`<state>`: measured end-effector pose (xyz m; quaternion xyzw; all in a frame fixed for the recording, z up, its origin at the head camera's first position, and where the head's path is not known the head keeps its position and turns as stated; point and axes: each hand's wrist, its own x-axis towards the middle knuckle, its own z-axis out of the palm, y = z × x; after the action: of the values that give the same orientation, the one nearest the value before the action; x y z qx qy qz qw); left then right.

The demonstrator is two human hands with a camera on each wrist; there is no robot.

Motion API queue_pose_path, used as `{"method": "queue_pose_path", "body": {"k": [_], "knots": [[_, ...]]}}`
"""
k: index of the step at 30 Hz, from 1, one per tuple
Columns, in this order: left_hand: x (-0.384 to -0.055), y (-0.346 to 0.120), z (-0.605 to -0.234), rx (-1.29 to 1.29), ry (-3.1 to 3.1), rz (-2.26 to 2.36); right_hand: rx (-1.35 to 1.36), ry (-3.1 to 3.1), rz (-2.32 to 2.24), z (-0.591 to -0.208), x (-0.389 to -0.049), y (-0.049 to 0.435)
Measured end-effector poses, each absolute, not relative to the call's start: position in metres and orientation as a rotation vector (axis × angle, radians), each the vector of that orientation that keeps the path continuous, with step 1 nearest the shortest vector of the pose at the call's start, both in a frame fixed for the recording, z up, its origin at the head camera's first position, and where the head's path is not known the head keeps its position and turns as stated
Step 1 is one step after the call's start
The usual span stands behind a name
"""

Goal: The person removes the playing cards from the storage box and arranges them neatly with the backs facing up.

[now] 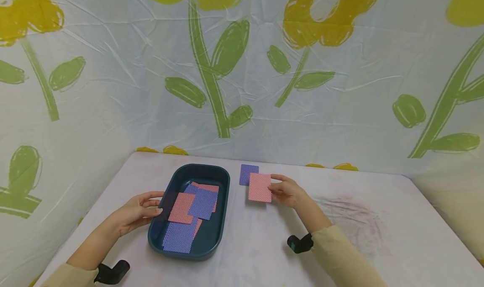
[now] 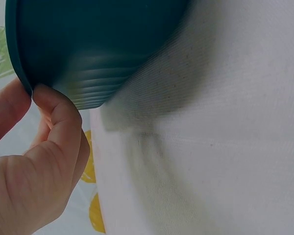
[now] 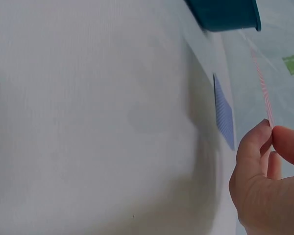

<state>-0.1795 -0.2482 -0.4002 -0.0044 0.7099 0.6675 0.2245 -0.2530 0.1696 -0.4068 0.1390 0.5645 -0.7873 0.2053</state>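
Note:
A dark teal plastic tray (image 1: 217, 236) stands on the table with several red-backed and blue-backed playing cards lying overlapped inside. My left hand (image 1: 138, 213) pinches the tray's left rim between thumb and fingers; the left wrist view shows this grip on the rim (image 2: 20, 73) closely. To the right of the tray, my right hand (image 1: 285, 191) pinches a red-backed playing card (image 1: 259, 188) by its right edge, above the table. Seen from the right wrist, that card is nearly edge-on. Partly hidden behind it in the head view, a blue-backed playing card (image 1: 247, 170) lies on the table.
The white-covered table (image 1: 272, 257) has a dark smudge (image 1: 355, 219) on its right side. A flower-printed cloth (image 1: 261, 123) hangs behind and at the sides. A black wrist device (image 1: 300, 243) sits at each sleeve.

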Motion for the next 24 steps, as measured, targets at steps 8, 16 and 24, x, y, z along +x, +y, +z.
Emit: {"method": "queue_pose_path", "body": {"k": [8,16,24], "knots": [[-0.180,-0.249,-0.401,-0.009,1.961,1.843,0.471,1.599,-2.209,-0.412,-0.261,0.186],[-0.179,-0.248,-0.400,-0.021,1.972,1.839,0.469,1.674,-2.232,-0.414,-0.267,0.196],[-0.179,-0.248,-0.400,-0.016,1.972,1.839,0.455,2.025,-2.189,-0.422,-0.277,0.197]]}}
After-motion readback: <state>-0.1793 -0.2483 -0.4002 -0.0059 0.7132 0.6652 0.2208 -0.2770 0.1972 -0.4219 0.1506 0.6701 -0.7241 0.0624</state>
